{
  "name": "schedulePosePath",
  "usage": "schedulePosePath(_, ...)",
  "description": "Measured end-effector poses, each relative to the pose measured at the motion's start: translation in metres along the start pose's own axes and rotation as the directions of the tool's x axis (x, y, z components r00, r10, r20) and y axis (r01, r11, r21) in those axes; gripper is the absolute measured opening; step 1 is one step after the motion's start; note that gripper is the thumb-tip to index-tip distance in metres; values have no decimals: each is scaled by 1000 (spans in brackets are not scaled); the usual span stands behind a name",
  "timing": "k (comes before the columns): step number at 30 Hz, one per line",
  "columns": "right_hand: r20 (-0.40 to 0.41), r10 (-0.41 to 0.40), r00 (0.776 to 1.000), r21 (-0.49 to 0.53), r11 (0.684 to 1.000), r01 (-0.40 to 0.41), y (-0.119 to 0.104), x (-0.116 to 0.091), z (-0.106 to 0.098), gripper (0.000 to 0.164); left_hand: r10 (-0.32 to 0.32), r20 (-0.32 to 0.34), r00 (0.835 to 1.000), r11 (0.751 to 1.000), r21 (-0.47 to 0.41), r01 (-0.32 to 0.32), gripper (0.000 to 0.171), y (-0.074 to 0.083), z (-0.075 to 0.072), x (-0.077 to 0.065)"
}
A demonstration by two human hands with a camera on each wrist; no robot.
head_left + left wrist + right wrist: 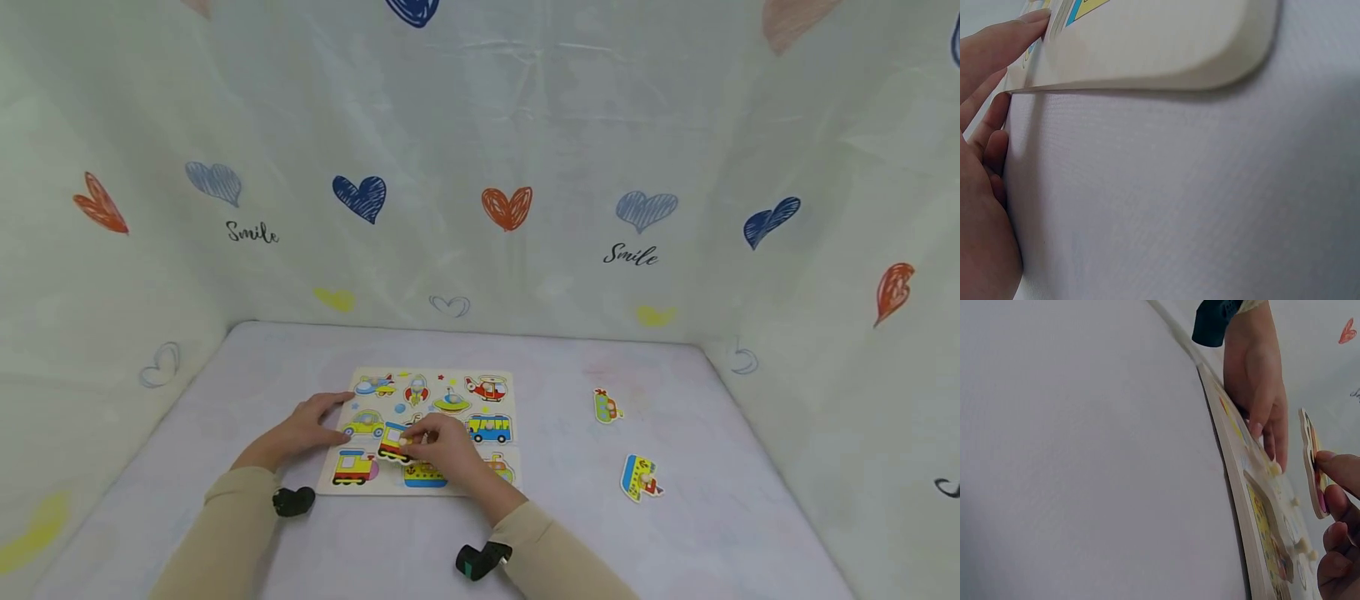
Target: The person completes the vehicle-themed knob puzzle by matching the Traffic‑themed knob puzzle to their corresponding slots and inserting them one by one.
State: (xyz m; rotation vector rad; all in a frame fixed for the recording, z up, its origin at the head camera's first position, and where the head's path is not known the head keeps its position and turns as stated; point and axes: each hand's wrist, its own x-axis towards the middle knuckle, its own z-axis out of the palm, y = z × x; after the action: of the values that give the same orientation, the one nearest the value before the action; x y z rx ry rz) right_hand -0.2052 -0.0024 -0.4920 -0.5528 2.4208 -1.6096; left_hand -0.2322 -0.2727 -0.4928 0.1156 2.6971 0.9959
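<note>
A wooden peg puzzle board (pixel 386 485) with printed vehicles lies flat on the table. My right hand (pixel 450 450) pinches a train puzzle piece (pixel 393 442) between thumb and fingers. In the right wrist view the train piece (pixel 1310 465) is raised off the board and tilted nearly on edge. My left hand (pixel 303 427) rests at the board's left edge, its thumb and fingers spread along it. The left wrist view has the thumb (pixel 1035 17) on the board near its corner. At lower left on the board is a train picture (pixel 349 468). My right hand partly covers the middle.
Right of the board lie a submarine piece (pixel 606 407) and, nearer, a tilted ship piece (pixel 636 477). The board carries a bus (pixel 491 428), a car (pixel 365 422) and a helicopter (pixel 487 388), among others. Heart-printed curtains (pixel 570 275) enclose the table (pixel 570 533).
</note>
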Motion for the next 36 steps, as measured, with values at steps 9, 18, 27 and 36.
schedulePosePath(9, 20, -21, 1000, -23, 1000, 22, -5, 8, 23, 9, 23, -7, 1000, 999, 35, -22, 80, -1, -2, -1)
schedulePosePath(18, 40, -57, 998, -29, 998, 59, -7, 13, 45, 9, 20, -1, 1000, 999, 35, -20, 80, 2, -3, -3)
schedulePosePath(27, 25, -47, 999, -149, 988, 51, -7, 22, 60, 9, 15, 6, 1000, 1000, -2, -15, 77, -5, -4, -1)
schedulePosePath(36, 70, -9, 998, -274, 961, 28, -6, 24, 64, 6, 8, -8, 1000, 1000, -6, -8, 80, -4, -2, 0)
